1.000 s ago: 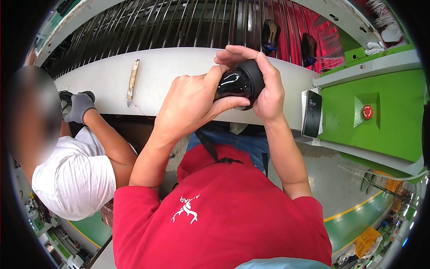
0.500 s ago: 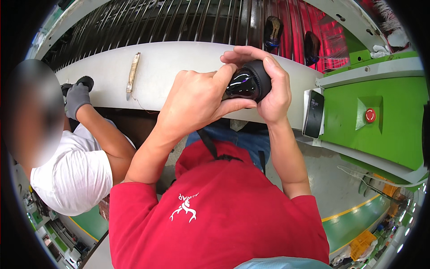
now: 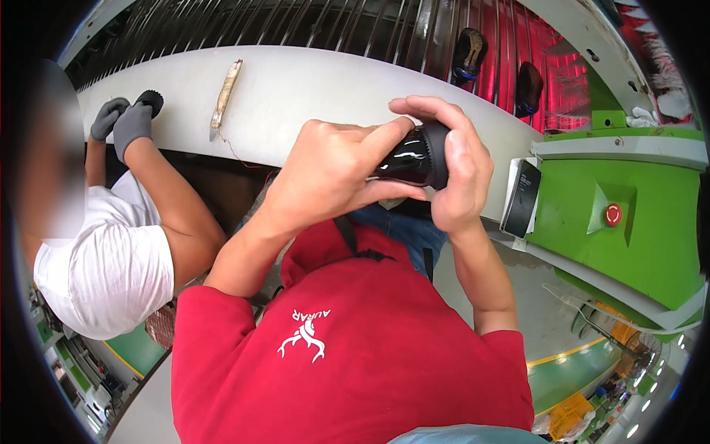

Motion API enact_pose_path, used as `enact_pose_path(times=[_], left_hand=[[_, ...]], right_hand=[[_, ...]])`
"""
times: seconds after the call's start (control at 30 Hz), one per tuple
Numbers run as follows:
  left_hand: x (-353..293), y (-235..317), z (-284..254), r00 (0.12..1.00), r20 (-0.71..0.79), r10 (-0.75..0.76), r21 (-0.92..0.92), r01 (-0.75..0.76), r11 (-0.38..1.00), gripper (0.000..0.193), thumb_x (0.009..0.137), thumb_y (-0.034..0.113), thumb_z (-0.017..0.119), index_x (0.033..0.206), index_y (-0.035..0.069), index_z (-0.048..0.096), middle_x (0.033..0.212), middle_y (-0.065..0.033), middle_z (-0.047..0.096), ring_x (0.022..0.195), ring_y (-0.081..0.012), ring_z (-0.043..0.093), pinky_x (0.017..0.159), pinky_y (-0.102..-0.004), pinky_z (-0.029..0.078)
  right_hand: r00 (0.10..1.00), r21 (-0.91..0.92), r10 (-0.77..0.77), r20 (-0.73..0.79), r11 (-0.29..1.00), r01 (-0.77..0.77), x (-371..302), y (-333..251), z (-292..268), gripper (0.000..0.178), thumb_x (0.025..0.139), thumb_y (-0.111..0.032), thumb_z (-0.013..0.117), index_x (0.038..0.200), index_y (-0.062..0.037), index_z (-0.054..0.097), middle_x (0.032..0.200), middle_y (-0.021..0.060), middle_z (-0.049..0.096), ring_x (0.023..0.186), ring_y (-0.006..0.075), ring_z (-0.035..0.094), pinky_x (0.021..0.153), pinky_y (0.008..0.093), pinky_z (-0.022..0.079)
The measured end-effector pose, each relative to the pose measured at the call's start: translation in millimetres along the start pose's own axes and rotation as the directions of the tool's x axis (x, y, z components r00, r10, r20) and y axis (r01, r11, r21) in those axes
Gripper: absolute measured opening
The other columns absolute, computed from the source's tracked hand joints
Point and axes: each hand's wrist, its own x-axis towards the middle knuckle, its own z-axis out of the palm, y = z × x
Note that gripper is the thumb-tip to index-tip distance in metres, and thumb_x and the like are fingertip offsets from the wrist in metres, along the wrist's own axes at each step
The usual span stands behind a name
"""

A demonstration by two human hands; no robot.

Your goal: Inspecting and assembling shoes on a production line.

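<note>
Between my hands, above the near edge of the white worktop, is a black shoe with a glossy upper and a matte, ridged sole. My left hand closes on the glossy upper from the left, thumb below and fingers above. Around the sole side curls my right hand, its palm against the sole and its fingers bent over the top. The part of the shoe inside my left hand is hidden. To the left on the worktop lies a knife with a wrapped, pale handle.
At the left, a co-worker's grey-gloved hands hold a dark, ridged piece. Beyond the worktop, metal rollers carry dark shoes near a red glow. A phone rests beside a green machine housing with a red button.
The shoe has turned slightly in my hands, so its sole faces more to the right. The view has shifted, and the co-worker's second gloved hand shows more clearly.
</note>
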Motion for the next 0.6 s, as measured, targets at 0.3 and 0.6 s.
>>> enact_pose_path(times=[0.3, 0.6], left_hand=[[-43.6, -54.1, 30.7, 1.0, 0.022, -0.021, -0.203, 0.025, 0.979, 0.078, 0.069, -0.018, 0.07, 0.141, 0.013, 0.076, 0.15, -0.0118, 0.07, 0.146, -0.0372, 0.061, 0.12, -0.0445, 0.053], [-62.7, -79.3, 52.9, 0.985, -0.112, -0.134, -0.448, 0.071, 0.891, 0.078, 0.076, -0.013, 0.054, 0.146, 0.016, 0.074, 0.166, -0.021, 0.053, 0.148, -0.0404, 0.057, 0.12, -0.0457, 0.05]], right_hand=[[0.951, -0.408, 0.031, 0.306, 0.907, 0.102, -5.1, 33.0, -54.6, 0.096, 0.075, -0.035, 0.093, 0.159, -0.0065, 0.055, 0.16, 0.019, 0.057, 0.147, 0.0427, 0.054, 0.124, 0.0503, 0.041], [0.973, -0.588, -0.172, 0.154, 0.776, 0.23, -45.7, 76.6, -34.5, 0.074, 0.063, -0.011, 0.101, 0.129, -0.0106, 0.068, 0.136, 0.0091, 0.071, 0.13, 0.0378, 0.063, 0.11, 0.0488, 0.051]])
